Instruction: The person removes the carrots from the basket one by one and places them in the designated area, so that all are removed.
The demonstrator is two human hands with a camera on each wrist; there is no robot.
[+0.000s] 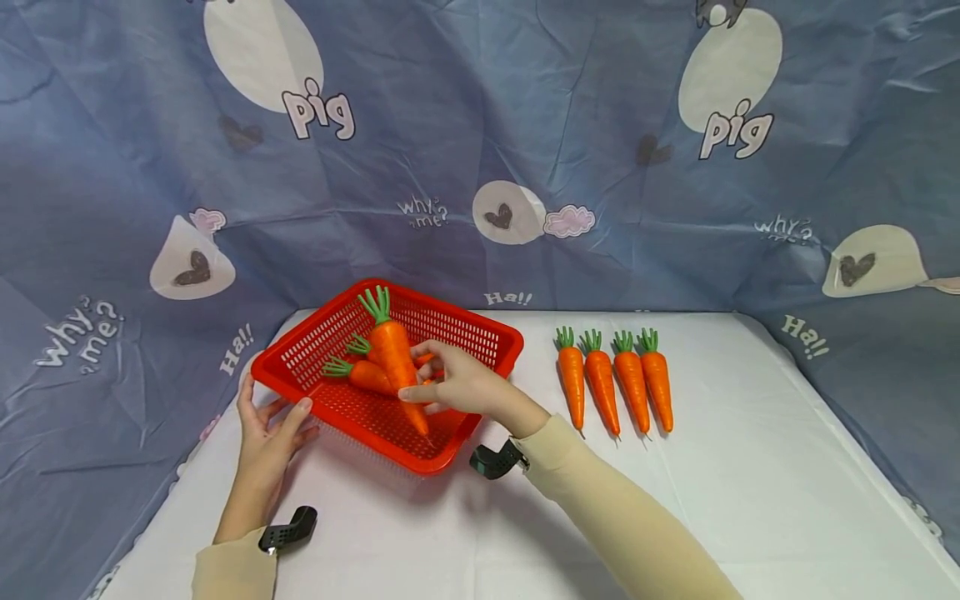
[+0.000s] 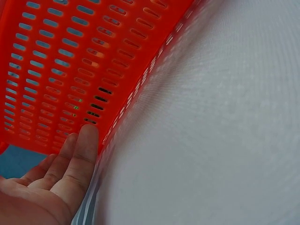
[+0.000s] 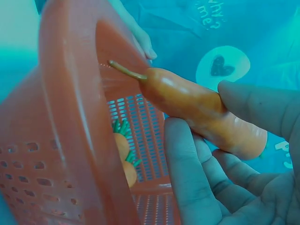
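Note:
My right hand (image 1: 450,379) pinches an orange carrot (image 1: 393,354) between thumb and fingers, tilted with its green top up and left. This carrot (image 3: 183,93) overlaps the inside of the red plastic basket (image 1: 352,437) in the head view. Under it, other carrots (image 1: 369,377) lie on the basket floor, partly hidden by the held one and my hand. At the basket's near left corner, my left hand (image 1: 262,433) touches the rim with thumb and fingers apart. In the left wrist view, straight fingers (image 2: 86,145) rest against the slotted outer wall (image 2: 70,61).
Several carrots (image 1: 600,383) lie side by side on the white tabletop (image 1: 720,483), right of the basket, green tops pointing away. A blue printed cloth (image 1: 615,108) hangs behind and at both sides. Black wrist straps (image 1: 495,460) sit at both sleeves.

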